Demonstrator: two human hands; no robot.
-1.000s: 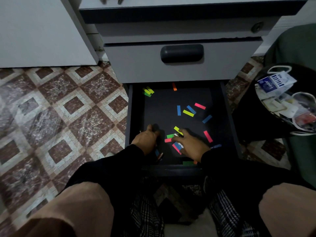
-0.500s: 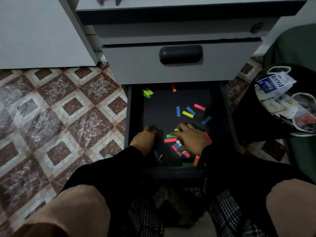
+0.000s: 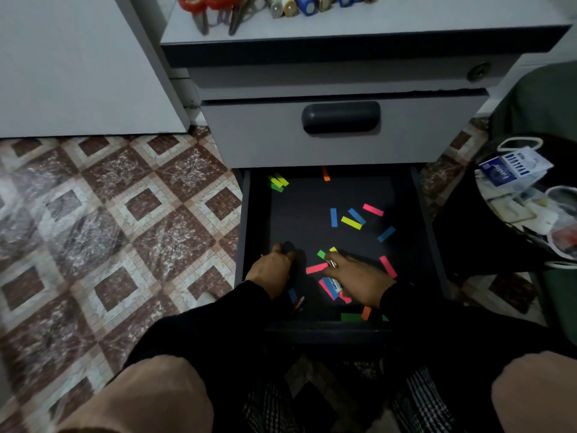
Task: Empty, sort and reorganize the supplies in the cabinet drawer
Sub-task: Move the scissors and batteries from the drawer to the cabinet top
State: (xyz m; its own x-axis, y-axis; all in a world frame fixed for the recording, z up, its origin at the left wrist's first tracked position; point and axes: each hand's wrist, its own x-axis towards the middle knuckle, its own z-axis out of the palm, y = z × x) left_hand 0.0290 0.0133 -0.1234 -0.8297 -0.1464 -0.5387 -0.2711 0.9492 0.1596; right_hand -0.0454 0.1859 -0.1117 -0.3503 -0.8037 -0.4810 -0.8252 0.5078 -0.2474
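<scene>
The right hand (image 3: 359, 278) has slid left, fingers spread flat over a small white tube (image 3: 334, 284), label unreadable; the left hand (image 3: 274, 270) is curled, contents hidden; far right, a packet (image 3: 512, 165) reads "MASK"

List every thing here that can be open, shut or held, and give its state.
bottom drawer: pulled open, coloured paper strips scattered inside
middle drawer: shut
top drawer: shut
left hand: fingers curled, on the drawer floor; contents hidden
right hand: fingers spread flat over the strips
bag: open, holding papers

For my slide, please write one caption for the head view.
Both hands, left and right, gather colored sticky flags in open drawer.
</scene>
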